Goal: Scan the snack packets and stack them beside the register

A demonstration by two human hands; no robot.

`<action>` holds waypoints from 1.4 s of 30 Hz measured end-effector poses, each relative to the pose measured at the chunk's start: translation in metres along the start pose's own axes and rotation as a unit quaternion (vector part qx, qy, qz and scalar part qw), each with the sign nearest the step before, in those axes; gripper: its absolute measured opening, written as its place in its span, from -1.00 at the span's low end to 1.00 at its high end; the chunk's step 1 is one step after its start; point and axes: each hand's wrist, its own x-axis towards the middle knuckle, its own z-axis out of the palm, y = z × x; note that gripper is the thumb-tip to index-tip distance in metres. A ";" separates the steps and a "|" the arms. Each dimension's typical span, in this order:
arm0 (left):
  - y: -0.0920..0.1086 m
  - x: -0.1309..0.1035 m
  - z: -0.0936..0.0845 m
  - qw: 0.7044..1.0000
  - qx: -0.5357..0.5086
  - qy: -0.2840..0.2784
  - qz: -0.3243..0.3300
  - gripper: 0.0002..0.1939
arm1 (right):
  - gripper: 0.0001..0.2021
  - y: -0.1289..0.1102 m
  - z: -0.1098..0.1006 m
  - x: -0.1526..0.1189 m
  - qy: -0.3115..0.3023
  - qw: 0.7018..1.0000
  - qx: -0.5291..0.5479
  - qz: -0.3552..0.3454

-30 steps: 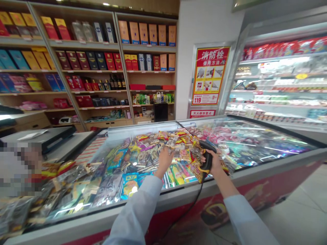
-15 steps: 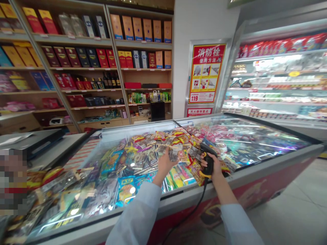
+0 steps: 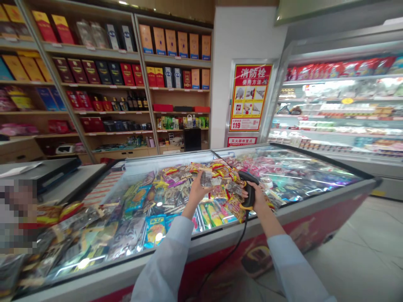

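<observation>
My right hand [image 3: 256, 195] is wrapped round a black and yellow handheld barcode scanner [image 3: 247, 191], its cable hanging down over the front of the freezer. My left hand [image 3: 197, 191] has its fingers and thumb round a small clear-wrapped ice pop packet [image 3: 206, 179]; the contents are hard to make out. Under both hands lies a pile of colourful packets, among them a red and yellow packet [image 3: 219, 191]. Another clear packet [image 3: 234, 188] lies between my left hand and the scanner. Yellow-green packets [image 3: 211, 214] sit in front.
The chest freezer [image 3: 176, 247] has glass over packets at both sides. More packets [image 3: 72, 235] are heaped at its left end, beside a counter [image 3: 47, 176]. Behind stand shelves of boxes [image 3: 176, 44], a red wall poster [image 3: 251, 97] and a lit display fridge [image 3: 340, 105].
My left hand has moved slightly left and up, lifting the clear-wrapped packet. The scanner remains in my right hand, and the view has shifted a little.
</observation>
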 end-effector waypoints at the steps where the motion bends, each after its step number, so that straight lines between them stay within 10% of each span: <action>1: 0.001 0.001 -0.009 1.000 0.008 0.011 0.007 -0.07 | -0.87 -0.002 0.006 -0.001 -0.004 1.000 0.002 0.001; 11: 0.012 -0.020 -0.132 0.963 0.238 0.122 0.007 -0.12 | -0.85 0.044 0.093 -0.017 -0.108 0.990 -0.011 0.088; 19: -0.046 -0.047 -0.185 0.926 0.331 0.182 0.008 -0.11 | -0.80 0.108 0.127 -0.015 -0.161 0.971 -0.081 0.158; 27: -0.095 -0.053 -0.194 0.924 0.340 0.176 -0.018 -0.15 | -0.77 0.151 0.137 0.000 -0.237 0.944 -0.054 0.223; 42: -0.103 -0.064 -0.205 0.895 0.413 0.170 -0.009 -0.23 | -0.81 0.167 0.141 0.002 -0.240 0.936 -0.020 0.256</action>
